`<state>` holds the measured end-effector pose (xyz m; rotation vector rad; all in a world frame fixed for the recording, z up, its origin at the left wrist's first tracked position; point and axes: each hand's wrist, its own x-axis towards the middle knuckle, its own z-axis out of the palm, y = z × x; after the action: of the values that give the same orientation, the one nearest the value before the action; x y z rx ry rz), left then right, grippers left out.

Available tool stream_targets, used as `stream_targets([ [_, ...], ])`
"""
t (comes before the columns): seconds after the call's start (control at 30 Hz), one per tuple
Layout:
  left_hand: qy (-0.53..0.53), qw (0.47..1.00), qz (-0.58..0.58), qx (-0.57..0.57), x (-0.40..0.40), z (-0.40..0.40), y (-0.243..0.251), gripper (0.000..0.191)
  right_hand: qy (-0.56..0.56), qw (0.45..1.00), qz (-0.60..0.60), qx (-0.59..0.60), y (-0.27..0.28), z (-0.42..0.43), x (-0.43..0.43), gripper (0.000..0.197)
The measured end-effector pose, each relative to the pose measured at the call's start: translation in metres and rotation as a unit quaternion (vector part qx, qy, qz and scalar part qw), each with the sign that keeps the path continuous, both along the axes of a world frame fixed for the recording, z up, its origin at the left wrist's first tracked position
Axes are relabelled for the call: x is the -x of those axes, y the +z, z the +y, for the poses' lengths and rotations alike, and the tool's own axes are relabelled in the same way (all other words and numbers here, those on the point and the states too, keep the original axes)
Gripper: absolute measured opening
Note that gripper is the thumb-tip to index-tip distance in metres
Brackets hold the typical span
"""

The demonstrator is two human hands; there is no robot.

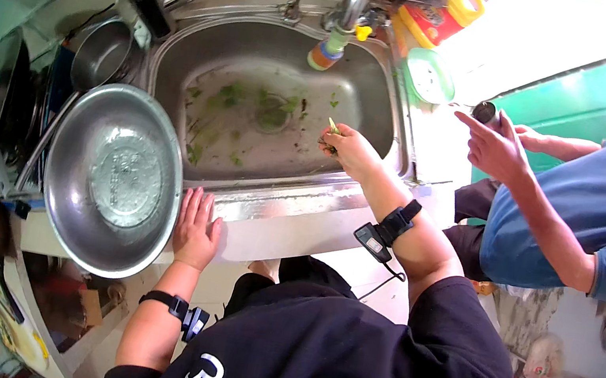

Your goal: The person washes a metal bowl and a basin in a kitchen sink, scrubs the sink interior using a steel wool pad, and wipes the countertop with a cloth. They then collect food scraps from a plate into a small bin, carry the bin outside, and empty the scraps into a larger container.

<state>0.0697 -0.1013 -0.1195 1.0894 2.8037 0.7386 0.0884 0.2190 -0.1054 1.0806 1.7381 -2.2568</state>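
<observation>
Pinched in the fingers of my right hand (349, 148) is a small bunch of green plant scraps (333, 134), over the right part of the stainless steel sink (281, 178). Loose green leaves (229, 94) and dark bits lie scattered on the sink's bottom, many around the drain (272, 115). My left hand (198, 228) rests flat, palm down, on the counter's front edge, with nothing in it. Close beside it on the left sits a wide metal basin (127, 178), wet inside and holding no food.
Above the sink hangs a faucet (356, 6) with a coloured nozzle. A metal pot (101, 56) stands left, a green dish (430, 76) and yellow-red jug (444, 11) at the right. A person in blue (564, 208) stands at my right, holding a dark cylindrical object (487, 113).
</observation>
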Motion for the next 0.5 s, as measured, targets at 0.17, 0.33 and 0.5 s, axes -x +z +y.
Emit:
stream_targets([
  [0.17, -0.007, 1.0, 0.015, 0.021, 0.0, -0.002, -0.003, 0.041, -0.003, 0.951, 0.153, -0.269, 0.034, 0.056, 0.007, 0.011],
  [0.33, 0.009, 0.999, 0.01, 0.041, -0.002, -0.005, 0.0, 0.041, -0.126, 0.9, 0.161, -0.385, 0.092, 0.143, 0.015, 0.02],
  [0.5, -0.011, 1.0, 0.013, 0.019, 0.001, 0.007, 0.003, 0.041, -0.152, 0.861, 0.095, -0.476, 0.042, 0.27, 0.0, 0.031],
])
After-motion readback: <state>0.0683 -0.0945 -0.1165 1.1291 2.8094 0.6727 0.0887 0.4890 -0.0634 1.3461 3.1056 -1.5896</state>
